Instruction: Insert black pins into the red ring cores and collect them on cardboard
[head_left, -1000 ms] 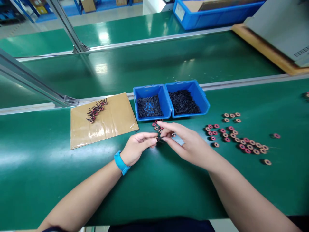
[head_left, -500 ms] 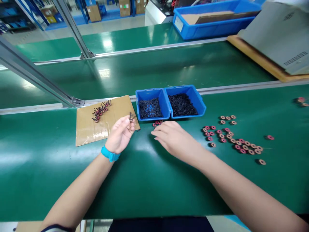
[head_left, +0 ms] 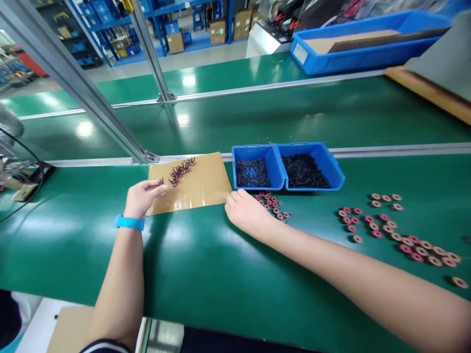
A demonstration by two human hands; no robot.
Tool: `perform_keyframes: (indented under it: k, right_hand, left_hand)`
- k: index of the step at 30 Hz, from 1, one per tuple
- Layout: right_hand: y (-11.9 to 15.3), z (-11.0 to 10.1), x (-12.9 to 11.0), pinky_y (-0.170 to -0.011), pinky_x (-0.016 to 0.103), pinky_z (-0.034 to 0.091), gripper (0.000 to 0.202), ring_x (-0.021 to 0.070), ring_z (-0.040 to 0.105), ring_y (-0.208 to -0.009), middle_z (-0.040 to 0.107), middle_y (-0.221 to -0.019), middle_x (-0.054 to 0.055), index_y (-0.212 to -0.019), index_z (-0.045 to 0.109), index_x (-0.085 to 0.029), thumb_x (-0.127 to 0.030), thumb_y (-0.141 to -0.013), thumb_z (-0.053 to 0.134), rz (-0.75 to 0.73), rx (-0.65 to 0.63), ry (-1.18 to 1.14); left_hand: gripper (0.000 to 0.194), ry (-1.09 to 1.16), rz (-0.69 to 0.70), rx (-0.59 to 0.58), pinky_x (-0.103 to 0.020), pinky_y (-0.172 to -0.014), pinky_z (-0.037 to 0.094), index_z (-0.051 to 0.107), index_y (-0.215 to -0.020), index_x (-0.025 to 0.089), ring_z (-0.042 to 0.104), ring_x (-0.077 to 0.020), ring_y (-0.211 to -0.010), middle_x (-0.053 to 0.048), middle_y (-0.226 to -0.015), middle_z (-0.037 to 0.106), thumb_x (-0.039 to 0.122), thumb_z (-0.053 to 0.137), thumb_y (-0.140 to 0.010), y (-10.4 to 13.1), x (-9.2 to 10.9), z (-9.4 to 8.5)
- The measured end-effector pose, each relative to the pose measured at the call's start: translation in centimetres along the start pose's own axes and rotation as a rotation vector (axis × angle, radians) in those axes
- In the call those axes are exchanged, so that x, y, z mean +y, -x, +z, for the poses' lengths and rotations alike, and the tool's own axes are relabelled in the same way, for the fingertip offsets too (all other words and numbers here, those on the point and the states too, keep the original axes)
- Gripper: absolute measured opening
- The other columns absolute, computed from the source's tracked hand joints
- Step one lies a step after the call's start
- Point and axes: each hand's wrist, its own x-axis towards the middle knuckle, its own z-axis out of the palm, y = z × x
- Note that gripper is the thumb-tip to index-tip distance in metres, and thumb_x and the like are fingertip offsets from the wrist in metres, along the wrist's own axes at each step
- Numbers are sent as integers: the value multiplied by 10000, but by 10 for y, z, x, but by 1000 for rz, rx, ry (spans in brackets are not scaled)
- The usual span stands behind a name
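My left hand (head_left: 143, 197), with a blue wristband, pinches a small part with black prongs (head_left: 161, 181) over the left side of the brown cardboard sheet (head_left: 209, 179). A row of similar pronged parts (head_left: 180, 171) lies on the sheet, just right of those fingertips. My right hand (head_left: 245, 208) has its fingers closed by the sheet's right edge, below the left blue bin (head_left: 278, 169); whatever is between them is hidden. Small red rings (head_left: 272, 202) lie beside it. Both the left bin and the right blue bin (head_left: 336, 171) hold thin black pieces.
Red and tan rings (head_left: 405, 240) are scattered on the green table (head_left: 206, 274) at the right. A slanting metal post (head_left: 99, 108) stands behind the sheet. A long blue tray (head_left: 353, 61) sits at the back right, and a cable (head_left: 35, 193) lies far left.
My left hand has moved left with the pronged part, over the cardboard. My right hand has come to the sheet's right edge, uncovering more red rings. The view has shifted left.
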Motion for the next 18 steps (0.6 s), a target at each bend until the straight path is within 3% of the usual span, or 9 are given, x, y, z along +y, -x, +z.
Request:
perform_keyframes:
  k: [3,5,8,10,11,14,18]
  right_hand:
    - [-6,-4,-1,-644,321,315,190,203,551,-724,657,-745,131,-776,669,-75,-9,-779,491,2,-19,-15]
    - [-7,-13,6,-633,304,326,197,181,554,-693,660,-718,94,-759,661,-103,-20,-784,484,0,-33,-43]
    - [-8,-28,36,-618,284,350,184,164,559,-669,658,-710,63,-797,645,-120,-75,-813,467,57,-35,-91]
    - [-8,-33,63,-664,280,380,208,181,580,-771,673,-825,87,-900,638,-107,-95,-838,440,212,31,-164]
    - [-8,-33,77,-714,288,390,241,197,580,-857,672,-906,100,-982,628,-106,-104,-849,428,289,74,-197]
    - [-9,-24,109,-746,309,403,243,227,582,-911,665,-936,127,-949,666,-105,-108,-828,456,306,-71,-211]
    - [-19,-8,118,-710,278,417,192,211,604,-874,668,-922,117,-836,687,-124,-84,-773,510,280,-152,-230]
  left_hand:
    - [330,-362,-22,-50,-340,-733,506,676,-699,153,653,-209,-710,-49,-706,703,351,800,-465,-4,-8,-2]
    - [294,-458,-5,-64,-327,-711,497,667,-690,168,650,-209,-707,-44,-704,702,356,782,-495,-5,-11,4]
    - [271,-484,21,-34,-315,-722,481,645,-708,177,644,-204,-725,-37,-723,697,355,756,-536,-6,-14,16]
    - [295,-498,40,7,-309,-726,473,614,-741,180,641,-198,-738,-33,-744,690,366,744,-553,-7,-15,24]
    - [316,-506,48,39,-308,-722,470,590,-752,183,640,-196,-737,-29,-744,684,376,743,-553,-8,-15,27]
    - [383,-537,57,168,-301,-684,465,497,-732,202,629,-185,-702,-6,-714,656,412,750,-536,-10,-16,32]
    - [459,-614,55,284,-301,-631,456,406,-695,222,596,-180,-659,15,-688,598,473,748,-519,-9,-13,31]
